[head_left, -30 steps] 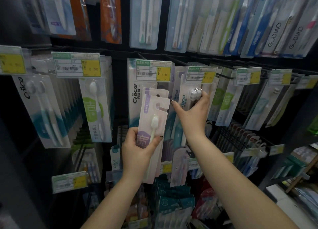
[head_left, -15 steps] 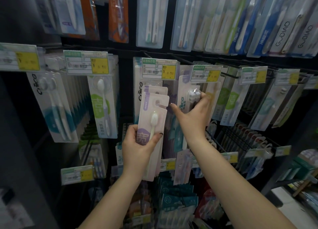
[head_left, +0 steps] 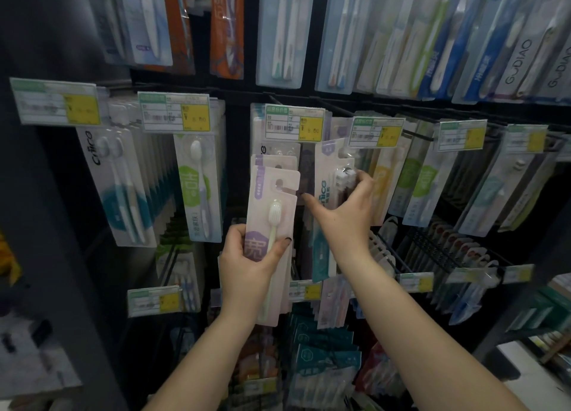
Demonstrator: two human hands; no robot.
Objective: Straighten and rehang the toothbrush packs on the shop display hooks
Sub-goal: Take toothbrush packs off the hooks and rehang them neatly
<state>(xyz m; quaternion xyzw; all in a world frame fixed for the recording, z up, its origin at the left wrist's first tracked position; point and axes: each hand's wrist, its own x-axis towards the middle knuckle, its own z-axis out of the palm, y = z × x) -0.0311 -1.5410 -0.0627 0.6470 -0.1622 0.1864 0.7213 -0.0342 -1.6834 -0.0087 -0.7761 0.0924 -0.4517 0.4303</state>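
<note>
We see matt pale-pink card on the toothbrush pack (head_left: 272,225), glossy clear plastic blistered over its smooth white brush; shiny film sleeves on the upper packs (head_left: 279,30); thin black metal wire hooks (head_left: 417,134); paper price tags (head_left: 174,111) behind glossy holders.

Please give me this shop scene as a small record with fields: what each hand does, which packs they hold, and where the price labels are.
left hand: left hand holds the lower part of a pale pink card toothbrush pack, thumb across its front
right hand: right hand grips a white-and-teal blister toothbrush pack near the brush heads
pink pack state: in the hand's grip; whether it hangs on a hook cannot be told
price labels: green-and-yellow price label above both packs
surroundings: rows of hanging packs on black wire hooks
</note>
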